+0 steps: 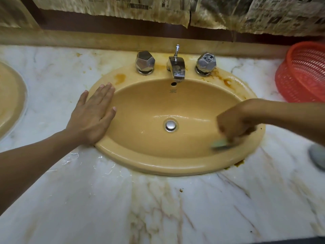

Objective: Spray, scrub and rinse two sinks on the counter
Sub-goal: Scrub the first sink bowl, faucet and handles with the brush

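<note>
Basket (302,74) right of sink (158,164), on counter (158,208).

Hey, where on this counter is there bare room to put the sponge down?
Widest: the front strip of counter between the sink and the near edge. Smaller: the marble between it and the second sink, beside the left hand. Crowded: the right side, with the red basket, a grey object and the right hand gripping the sponge.

1. The left hand (93,112) lies flat, fingers straight, on the left rim of the yellow sink (158,166).
2. The right hand (233,126), blurred, grips a green sponge (219,144) against the basin's right inner wall.
3. A chrome faucet (176,68) stands between two faceted knobs.
4. A red basket (302,73) sits on the marble counter (158,208).
</note>
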`<state>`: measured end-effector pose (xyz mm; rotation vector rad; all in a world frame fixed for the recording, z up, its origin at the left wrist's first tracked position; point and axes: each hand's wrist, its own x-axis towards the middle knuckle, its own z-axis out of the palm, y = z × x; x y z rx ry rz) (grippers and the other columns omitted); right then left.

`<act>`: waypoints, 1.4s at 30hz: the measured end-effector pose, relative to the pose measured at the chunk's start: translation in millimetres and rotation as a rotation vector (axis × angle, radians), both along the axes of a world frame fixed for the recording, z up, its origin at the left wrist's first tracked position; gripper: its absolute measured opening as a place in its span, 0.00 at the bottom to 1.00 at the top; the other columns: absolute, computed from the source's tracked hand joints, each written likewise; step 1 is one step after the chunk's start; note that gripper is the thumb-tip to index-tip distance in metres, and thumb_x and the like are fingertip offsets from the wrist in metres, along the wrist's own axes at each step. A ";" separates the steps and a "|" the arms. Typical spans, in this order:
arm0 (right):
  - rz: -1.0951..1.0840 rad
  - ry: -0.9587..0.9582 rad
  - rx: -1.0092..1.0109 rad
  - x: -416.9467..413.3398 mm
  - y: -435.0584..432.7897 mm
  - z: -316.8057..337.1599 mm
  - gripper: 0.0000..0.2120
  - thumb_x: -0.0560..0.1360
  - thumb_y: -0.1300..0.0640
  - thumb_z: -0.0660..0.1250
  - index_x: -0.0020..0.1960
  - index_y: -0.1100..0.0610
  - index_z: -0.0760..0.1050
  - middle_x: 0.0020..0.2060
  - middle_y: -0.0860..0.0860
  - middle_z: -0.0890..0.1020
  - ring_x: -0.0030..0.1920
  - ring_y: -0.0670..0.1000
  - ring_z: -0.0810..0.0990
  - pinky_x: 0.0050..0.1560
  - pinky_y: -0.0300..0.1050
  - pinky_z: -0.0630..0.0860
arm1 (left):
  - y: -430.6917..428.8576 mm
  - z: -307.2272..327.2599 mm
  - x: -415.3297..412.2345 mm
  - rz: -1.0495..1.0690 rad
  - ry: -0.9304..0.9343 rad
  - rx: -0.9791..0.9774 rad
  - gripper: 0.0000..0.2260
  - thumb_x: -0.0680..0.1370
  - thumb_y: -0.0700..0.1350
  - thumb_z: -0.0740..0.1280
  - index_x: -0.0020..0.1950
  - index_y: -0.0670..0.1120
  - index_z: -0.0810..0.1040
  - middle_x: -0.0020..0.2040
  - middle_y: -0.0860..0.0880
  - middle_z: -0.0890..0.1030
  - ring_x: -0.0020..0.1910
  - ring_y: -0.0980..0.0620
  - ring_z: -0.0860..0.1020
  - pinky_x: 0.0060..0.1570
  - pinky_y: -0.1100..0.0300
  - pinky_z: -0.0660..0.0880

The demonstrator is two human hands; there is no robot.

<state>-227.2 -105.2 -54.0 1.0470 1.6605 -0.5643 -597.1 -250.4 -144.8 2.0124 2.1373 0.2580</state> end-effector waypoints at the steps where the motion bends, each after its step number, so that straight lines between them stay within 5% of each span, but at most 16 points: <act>1: -0.016 -0.056 0.105 19.3 12.8 6.2 0.08 0.74 0.57 0.71 0.42 0.60 0.74 0.29 0.56 0.73 0.23 0.53 0.66 0.25 0.37 0.64 | 0.1 -0.2 0.0 0.000 -0.001 -0.002 0.32 0.82 0.62 0.41 0.85 0.52 0.48 0.84 0.57 0.46 0.82 0.62 0.42 0.81 0.49 0.41; 5: 0.154 -0.052 0.321 31.7 28.3 5.7 0.08 0.75 0.57 0.70 0.41 0.61 0.76 0.32 0.52 0.78 0.27 0.53 0.75 0.25 0.42 0.73 | -1.6 1.0 -0.7 -0.006 -0.008 0.002 0.32 0.82 0.62 0.42 0.85 0.52 0.48 0.84 0.57 0.46 0.82 0.61 0.43 0.81 0.49 0.41; 11: 0.156 -0.073 0.068 24.3 6.4 7.3 0.10 0.75 0.56 0.71 0.41 0.59 0.74 0.32 0.55 0.75 0.24 0.53 0.68 0.24 0.40 0.67 | -5.1 3.7 -2.6 -0.021 -0.005 -0.009 0.33 0.81 0.62 0.43 0.85 0.51 0.48 0.84 0.56 0.46 0.82 0.61 0.42 0.81 0.52 0.40; 15: 0.356 -0.091 0.337 29.5 26.6 -1.5 0.08 0.76 0.54 0.69 0.44 0.59 0.76 0.39 0.51 0.80 0.37 0.53 0.80 0.37 0.45 0.81 | -5.3 3.2 -0.4 -0.017 0.009 -0.019 0.33 0.81 0.63 0.42 0.85 0.51 0.46 0.85 0.55 0.46 0.82 0.61 0.41 0.81 0.52 0.40; 20: 0.501 0.284 0.676 16.8 25.7 -62.0 0.11 0.80 0.56 0.61 0.61 0.55 0.74 0.51 0.55 0.81 0.48 0.58 0.82 0.39 0.47 0.71 | -6.8 2.5 -1.2 -0.018 0.001 -0.007 0.33 0.82 0.63 0.42 0.85 0.51 0.46 0.85 0.55 0.46 0.82 0.61 0.41 0.81 0.50 0.41; 25: 0.422 0.309 0.456 15.0 4.9 -93.4 0.10 0.82 0.54 0.59 0.60 0.54 0.75 0.54 0.56 0.79 0.48 0.58 0.79 0.41 0.47 0.72 | -5.9 1.0 -3.0 -0.032 -0.007 -0.005 0.33 0.82 0.62 0.43 0.85 0.50 0.47 0.85 0.54 0.46 0.82 0.60 0.42 0.81 0.52 0.40; 30: 0.392 0.311 0.688 12.3 28.5 -80.4 0.12 0.80 0.56 0.61 0.62 0.54 0.76 0.52 0.56 0.79 0.50 0.59 0.81 0.39 0.46 0.70 | -5.8 1.0 -4.1 -0.032 -0.011 -0.005 0.33 0.82 0.62 0.44 0.85 0.50 0.47 0.85 0.54 0.47 0.82 0.60 0.42 0.81 0.49 0.41; 34: 0.331 0.249 0.363 20.3 9.6 -79.6 0.05 0.79 0.54 0.64 0.53 0.52 0.77 0.53 0.54 0.77 0.49 0.56 0.79 0.45 0.49 0.77 | -5.6 2.1 -3.7 -0.035 -0.017 -0.004 0.33 0.81 0.62 0.44 0.85 0.50 0.48 0.85 0.54 0.47 0.82 0.59 0.42 0.81 0.49 0.41; 39: 0.121 0.351 0.564 2.9 26.6 -87.0 0.12 0.79 0.53 0.64 0.60 0.55 0.77 0.52 0.56 0.74 0.53 0.58 0.77 0.45 0.45 0.70 | -6.1 1.7 -3.5 -0.038 -0.016 -0.009 0.34 0.81 0.63 0.44 0.85 0.50 0.48 0.85 0.53 0.47 0.82 0.59 0.42 0.81 0.50 0.41; 42: 0.051 0.487 0.200 -11.1 -20.3 -102.0 0.05 0.75 0.50 0.72 0.45 0.51 0.79 0.43 0.50 0.79 0.49 0.55 0.79 0.44 0.44 0.72 | -5.9 1.9 -3.8 -0.039 -0.020 -0.011 0.34 0.81 0.63 0.44 0.85 0.50 0.48 0.85 0.53 0.47 0.82 0.59 0.42 0.81 0.49 0.41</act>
